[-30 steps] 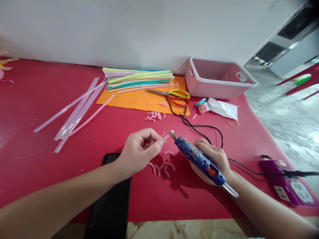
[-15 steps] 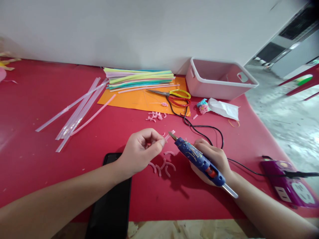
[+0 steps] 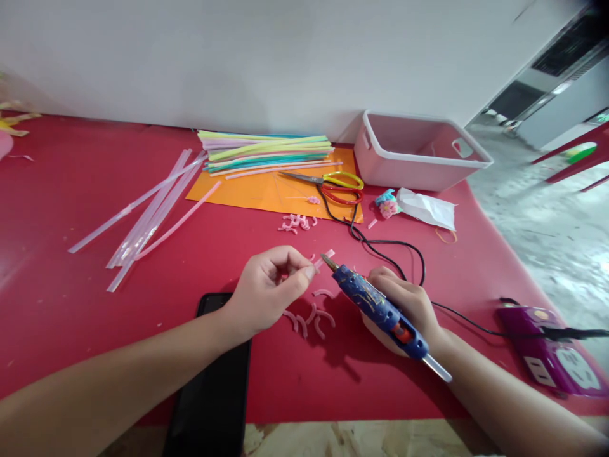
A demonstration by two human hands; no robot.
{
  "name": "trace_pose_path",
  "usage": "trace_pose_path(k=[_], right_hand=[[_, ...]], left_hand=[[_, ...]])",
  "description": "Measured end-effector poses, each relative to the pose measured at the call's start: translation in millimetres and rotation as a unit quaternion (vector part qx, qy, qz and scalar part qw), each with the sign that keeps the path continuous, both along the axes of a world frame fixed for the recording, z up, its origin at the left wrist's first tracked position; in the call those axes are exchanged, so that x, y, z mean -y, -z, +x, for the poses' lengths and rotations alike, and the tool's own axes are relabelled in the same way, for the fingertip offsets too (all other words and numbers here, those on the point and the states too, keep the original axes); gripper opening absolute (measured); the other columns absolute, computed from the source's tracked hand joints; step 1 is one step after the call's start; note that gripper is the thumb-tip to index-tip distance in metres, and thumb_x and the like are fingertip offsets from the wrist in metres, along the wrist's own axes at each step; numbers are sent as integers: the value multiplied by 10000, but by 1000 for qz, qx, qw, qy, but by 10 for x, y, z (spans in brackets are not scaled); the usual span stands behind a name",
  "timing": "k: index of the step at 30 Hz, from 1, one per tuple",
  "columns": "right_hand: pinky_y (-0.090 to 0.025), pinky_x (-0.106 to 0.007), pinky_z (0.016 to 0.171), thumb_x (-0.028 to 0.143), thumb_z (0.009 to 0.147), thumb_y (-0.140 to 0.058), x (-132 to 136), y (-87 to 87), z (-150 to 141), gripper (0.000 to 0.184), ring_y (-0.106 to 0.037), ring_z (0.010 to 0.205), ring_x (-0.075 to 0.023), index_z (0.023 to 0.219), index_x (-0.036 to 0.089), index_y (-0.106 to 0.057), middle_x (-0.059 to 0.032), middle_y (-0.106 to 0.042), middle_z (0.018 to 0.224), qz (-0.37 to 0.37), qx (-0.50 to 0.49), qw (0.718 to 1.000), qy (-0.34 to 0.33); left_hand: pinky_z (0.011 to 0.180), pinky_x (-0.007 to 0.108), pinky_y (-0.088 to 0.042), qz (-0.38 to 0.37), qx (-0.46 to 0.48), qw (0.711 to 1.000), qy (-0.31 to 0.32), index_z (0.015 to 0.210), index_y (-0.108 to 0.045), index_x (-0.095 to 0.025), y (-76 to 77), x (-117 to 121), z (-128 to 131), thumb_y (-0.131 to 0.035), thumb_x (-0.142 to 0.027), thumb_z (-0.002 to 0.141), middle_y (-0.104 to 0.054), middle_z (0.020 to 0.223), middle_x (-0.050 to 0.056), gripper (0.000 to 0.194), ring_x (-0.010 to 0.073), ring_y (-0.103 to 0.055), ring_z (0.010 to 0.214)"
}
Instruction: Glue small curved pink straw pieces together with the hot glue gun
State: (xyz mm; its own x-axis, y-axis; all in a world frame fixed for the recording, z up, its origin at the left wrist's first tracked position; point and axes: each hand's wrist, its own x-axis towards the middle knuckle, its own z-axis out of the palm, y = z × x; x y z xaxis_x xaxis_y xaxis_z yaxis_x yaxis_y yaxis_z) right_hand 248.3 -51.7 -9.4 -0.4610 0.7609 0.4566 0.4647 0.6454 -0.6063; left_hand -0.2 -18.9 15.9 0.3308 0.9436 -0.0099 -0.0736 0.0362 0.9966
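Two hands [image 3: 269, 289] [image 3: 413, 301], one glue gun [image 3: 373, 301] (blue), one strip [image 3: 330, 254]

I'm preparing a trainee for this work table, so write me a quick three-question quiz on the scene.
1. True or false: the right hand holds the glue gun.
2. Which lies on the orange sheet?
a) phone
b) scissors
c) purple box
3. What colour is the small piece pinched in the left hand?

Key:
1. True.
2. b.
3. Pink.
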Motion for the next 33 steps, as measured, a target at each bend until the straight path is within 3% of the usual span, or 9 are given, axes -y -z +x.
trace_pose_path(k=[33], right_hand=[[-416,-276,538,189,801,-639,29,-66,-29,151,-508,590,-153,899,245,-539,7,-573,702,-2,12,1000,-24]], left_hand=[[456,212,-317,0,4,1000,3,726,-604,-181,17,0,12,-673,-220,841,-481,556,-80,140,53,-373,458]])
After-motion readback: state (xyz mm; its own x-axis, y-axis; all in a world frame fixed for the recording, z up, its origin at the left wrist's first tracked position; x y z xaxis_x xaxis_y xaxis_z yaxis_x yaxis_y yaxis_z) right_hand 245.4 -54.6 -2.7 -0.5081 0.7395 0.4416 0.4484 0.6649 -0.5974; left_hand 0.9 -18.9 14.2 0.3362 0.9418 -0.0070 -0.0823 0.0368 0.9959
